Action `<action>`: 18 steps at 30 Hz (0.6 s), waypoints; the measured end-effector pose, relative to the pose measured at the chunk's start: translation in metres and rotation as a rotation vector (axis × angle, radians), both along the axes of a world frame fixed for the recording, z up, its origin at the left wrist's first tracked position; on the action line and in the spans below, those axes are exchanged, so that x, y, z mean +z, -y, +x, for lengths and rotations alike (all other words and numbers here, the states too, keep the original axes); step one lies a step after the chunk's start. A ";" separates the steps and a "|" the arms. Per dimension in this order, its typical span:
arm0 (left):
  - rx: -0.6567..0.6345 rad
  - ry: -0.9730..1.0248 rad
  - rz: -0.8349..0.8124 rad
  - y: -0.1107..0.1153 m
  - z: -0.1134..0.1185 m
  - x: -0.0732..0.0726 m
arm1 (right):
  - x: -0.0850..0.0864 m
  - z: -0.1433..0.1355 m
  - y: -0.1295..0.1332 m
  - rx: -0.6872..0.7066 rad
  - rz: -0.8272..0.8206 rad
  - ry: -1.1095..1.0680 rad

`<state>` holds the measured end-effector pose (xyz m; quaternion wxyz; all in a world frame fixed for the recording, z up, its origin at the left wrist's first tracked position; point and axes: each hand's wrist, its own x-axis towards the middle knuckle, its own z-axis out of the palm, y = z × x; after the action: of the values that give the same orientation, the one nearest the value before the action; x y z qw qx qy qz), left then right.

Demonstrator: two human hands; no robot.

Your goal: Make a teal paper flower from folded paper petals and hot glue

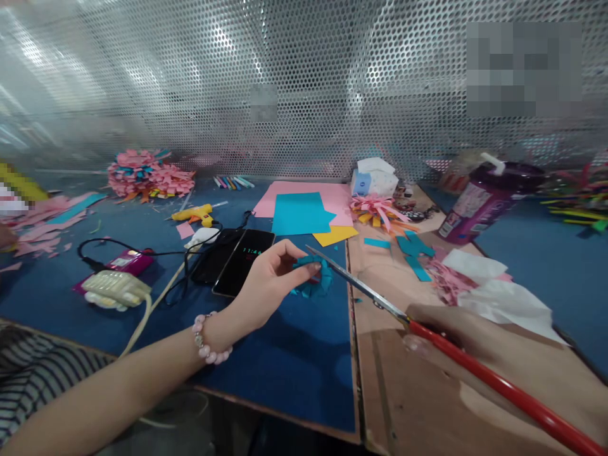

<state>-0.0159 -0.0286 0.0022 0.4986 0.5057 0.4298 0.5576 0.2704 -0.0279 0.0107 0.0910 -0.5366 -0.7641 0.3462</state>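
Observation:
Between the thumb and fingers of my left hand (270, 282) is a small blue paper flower (323, 278) with a ring of short cut petals. My right hand (475, 361) is wrapped round red-handled scissors (375, 296). Their metal blades look closed, and the tips point at the flower's upper edge, very close to it; whether they touch I cannot tell. Beyond the flower lie a blue paper sheet (301, 214), a yellow sheet (336, 237) and a pink sheet (266, 201), partly overlapping. Blue paper scraps (414, 253) are strewn right of the blades.
Left of my hand lie a phone (237, 269), a power strip (116, 288) with cables and a yellow glue gun (194, 215). Pink paper flowers (147, 177) sit at the back left. A purple cup (484, 199) with a straw stands right, near crumpled white tissue (503, 304).

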 end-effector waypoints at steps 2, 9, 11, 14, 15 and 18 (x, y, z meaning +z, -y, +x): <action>-0.002 -0.007 0.006 0.000 0.000 0.000 | 0.002 -0.001 0.000 0.007 -0.029 0.002; -0.006 -0.004 0.020 -0.002 -0.001 -0.002 | 0.000 0.004 -0.005 0.001 -0.069 -0.002; -0.010 -0.004 0.019 -0.002 -0.001 -0.002 | -0.003 0.006 -0.007 -0.003 -0.072 -0.006; -0.003 -0.024 0.016 -0.001 -0.001 -0.001 | -0.007 0.008 -0.009 -0.005 -0.068 -0.009; -0.001 -0.032 0.015 -0.001 -0.001 0.000 | -0.008 0.009 -0.010 -0.008 -0.063 -0.009; 0.000 -0.041 0.015 0.000 -0.001 0.000 | -0.010 0.009 -0.012 -0.007 -0.032 -0.007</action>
<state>-0.0169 -0.0282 0.0026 0.4859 0.5208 0.4360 0.5501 0.2796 -0.0164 0.0011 0.0862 -0.5395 -0.7565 0.3596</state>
